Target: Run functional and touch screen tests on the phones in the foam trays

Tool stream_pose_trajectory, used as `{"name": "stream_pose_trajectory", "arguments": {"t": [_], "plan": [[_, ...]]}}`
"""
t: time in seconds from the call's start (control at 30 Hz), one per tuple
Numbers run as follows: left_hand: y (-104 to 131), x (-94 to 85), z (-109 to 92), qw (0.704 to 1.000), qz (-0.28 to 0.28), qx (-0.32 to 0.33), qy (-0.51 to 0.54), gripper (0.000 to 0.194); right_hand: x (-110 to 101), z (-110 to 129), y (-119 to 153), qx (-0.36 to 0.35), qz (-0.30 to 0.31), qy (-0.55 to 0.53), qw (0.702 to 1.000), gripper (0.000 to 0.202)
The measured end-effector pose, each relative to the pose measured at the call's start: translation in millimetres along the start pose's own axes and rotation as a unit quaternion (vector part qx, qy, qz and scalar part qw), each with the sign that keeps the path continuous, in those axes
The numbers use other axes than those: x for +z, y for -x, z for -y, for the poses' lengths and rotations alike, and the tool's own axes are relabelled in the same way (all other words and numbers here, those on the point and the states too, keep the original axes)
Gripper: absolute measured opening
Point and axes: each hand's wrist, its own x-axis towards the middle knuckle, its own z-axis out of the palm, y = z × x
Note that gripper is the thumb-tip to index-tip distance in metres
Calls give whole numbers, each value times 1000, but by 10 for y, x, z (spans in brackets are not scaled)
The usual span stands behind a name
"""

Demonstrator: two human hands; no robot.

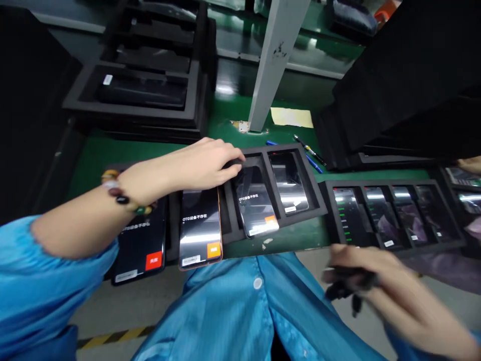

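**Left hand on the third phone, right hand carrying a small dark object**

The left hand [199, 163] reaches across a black foam tray [317, 203] and rests its fingertips [235, 168] on the top edge of the third phone [255, 203], which sits tilted in its slot, upper end lifted. The fingers are close together, touching the phone more than clamping it.

At 9 o'clock from that phone lies a second phone [199, 228] with an orange button on its screen, and further toward 9 o'clock a phone with a red button [141, 245], partly under the forearm. At 3 o'clock sits a fourth phone [289, 183], its screen dark. Three screens are lit and one is not, so the work on this tray looks partly done.

The right hand [370, 283], at 4 o'clock and blurred, is closed around a small dark object [347, 288]; what it is cannot be told.

Beyond it, at 3 o'clock, a second tray [394, 248] holds more phones. Pens [311, 153] lie at 1 o'clock, stacked empty trays [139, 95] at 11 o'clock.
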Motion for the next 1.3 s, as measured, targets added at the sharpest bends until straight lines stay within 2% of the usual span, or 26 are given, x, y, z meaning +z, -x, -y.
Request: {"name": "stream_pose_trajectory", "arguments": {"t": [0.1,0.2,0.3,0.43,0.63,0.83,1.0,1.07,1.2,1.3], "plan": [[-207,77,51,1000,7,-9,-2,55,481,-42,21,-12,106,-79,991,19],[-281,141,55,1000,-1,-28,-11,53,851,-150,-42,-3,125,-45,991,20],[-263,210,19,1000,12,-15,-17,53,1023,-216,-146,-20,143,4,990,29],[-194,254,-50,1000,12,-6,11,54,1062,-256,-249,-33,159,8,987,32],[-142,201,-115,999,11,-20,38,51,1039,-313,-295,-22,182,-45,982,30],[-114,176,-200,997,2,-54,46,50,1064,-319,-324,20,182,-84,979,31],[-71,141,-238,998,14,-55,30,53,1042,-335,-335,36,178,-128,975,26],[-46,145,-211,997,19,-53,53,56,1035,-356,-278,42,163,-144,975,26],[-5,205,-134,997,0,-35,74,60,1099,-394,-48,73,77,-123,987,33],[0,244,-105,998,0,-36,59,62,1222,-402,103,47,15,-100,994,45]]}}
